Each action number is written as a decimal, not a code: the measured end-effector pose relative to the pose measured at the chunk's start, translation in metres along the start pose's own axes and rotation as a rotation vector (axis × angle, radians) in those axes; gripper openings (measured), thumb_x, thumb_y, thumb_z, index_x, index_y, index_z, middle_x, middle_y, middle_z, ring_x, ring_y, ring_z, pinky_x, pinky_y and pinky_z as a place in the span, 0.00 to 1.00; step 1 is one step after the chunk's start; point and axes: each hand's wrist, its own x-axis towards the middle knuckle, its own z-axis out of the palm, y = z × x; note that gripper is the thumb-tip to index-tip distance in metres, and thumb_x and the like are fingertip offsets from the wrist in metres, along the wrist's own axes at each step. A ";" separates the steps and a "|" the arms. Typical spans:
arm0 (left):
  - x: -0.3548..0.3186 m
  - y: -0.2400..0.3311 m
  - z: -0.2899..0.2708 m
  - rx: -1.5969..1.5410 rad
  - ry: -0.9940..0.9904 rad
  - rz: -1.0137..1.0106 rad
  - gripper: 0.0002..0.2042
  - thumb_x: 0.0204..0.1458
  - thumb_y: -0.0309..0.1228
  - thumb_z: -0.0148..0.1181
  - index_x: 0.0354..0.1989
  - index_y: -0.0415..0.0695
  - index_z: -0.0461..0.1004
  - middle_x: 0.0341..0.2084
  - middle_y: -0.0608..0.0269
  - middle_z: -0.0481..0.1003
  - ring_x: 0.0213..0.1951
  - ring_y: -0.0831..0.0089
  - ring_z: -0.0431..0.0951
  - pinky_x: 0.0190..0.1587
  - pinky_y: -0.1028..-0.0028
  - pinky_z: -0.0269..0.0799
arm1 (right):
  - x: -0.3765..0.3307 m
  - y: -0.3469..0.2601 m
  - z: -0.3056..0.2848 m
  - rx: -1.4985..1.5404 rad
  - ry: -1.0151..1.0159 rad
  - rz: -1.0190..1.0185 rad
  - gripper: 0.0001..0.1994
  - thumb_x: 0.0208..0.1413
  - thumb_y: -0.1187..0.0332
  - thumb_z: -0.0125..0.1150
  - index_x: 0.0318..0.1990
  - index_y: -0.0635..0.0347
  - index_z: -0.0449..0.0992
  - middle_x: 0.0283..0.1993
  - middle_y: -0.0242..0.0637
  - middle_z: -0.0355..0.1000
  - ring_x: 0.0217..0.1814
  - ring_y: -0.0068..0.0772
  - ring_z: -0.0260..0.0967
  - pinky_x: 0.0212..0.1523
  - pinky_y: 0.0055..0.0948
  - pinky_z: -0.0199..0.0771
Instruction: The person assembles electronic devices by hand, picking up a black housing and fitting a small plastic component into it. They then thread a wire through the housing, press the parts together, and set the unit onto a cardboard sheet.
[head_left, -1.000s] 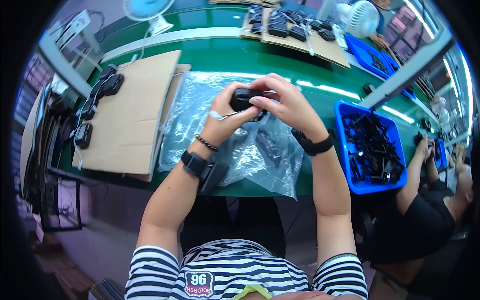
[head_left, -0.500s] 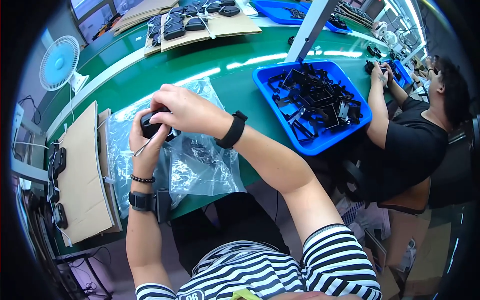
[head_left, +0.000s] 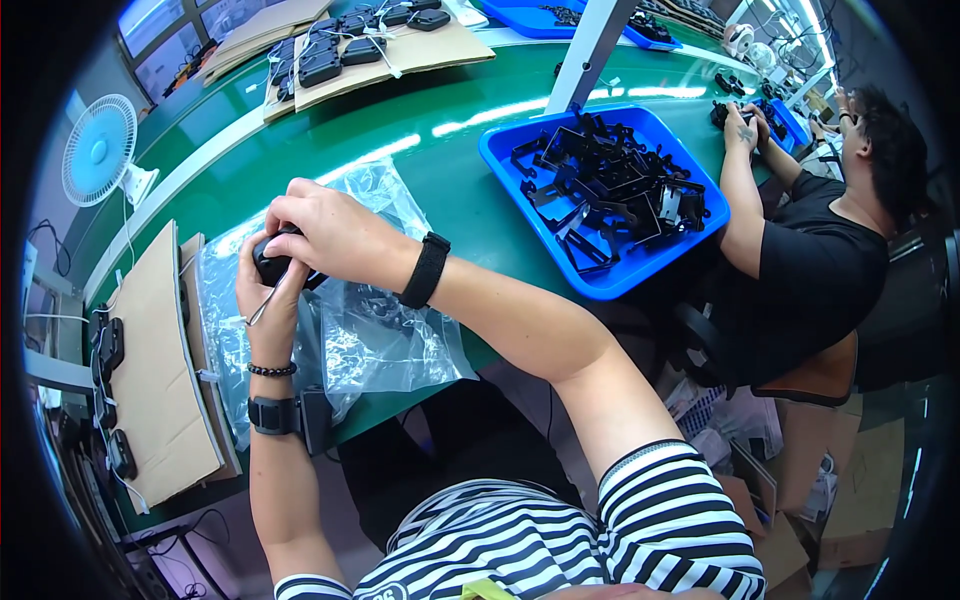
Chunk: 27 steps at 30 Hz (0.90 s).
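Both my hands are closed around a small black rounded device [head_left: 269, 264] with a thin pale cable [head_left: 262, 306] hanging beside the wrist. My left hand [head_left: 268, 312] grips it from below, thumb up along its side. Over the top comes my right hand [head_left: 335, 232], its fingers curled on the device and hiding much of it. Beneath the hands, clear plastic bags [head_left: 390, 345] lie on the green table [head_left: 460, 180].
A blue tray [head_left: 607, 287] of black brackets [head_left: 620, 180] stands to the right. Cardboard sheets [head_left: 160, 370] with black devices lie at left; more devices [head_left: 320, 62] sit on far cardboard. A fan [head_left: 100, 150] is at far left. A co-worker [head_left: 815, 250] sits at right.
The whole view has shifted slightly, so the table and tray appear further left. Both hands still hold the black device, with the grip looking nearly the same.
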 end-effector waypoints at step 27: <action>-0.001 0.008 0.003 0.187 0.002 0.061 0.18 0.53 0.29 0.67 0.51 0.39 0.71 0.38 0.63 0.76 0.37 0.81 0.74 0.38 0.80 0.73 | 0.004 0.011 -0.007 0.023 -0.114 -0.010 0.10 0.53 0.68 0.66 0.39 0.64 0.76 0.39 0.46 0.73 0.43 0.48 0.72 0.46 0.38 0.74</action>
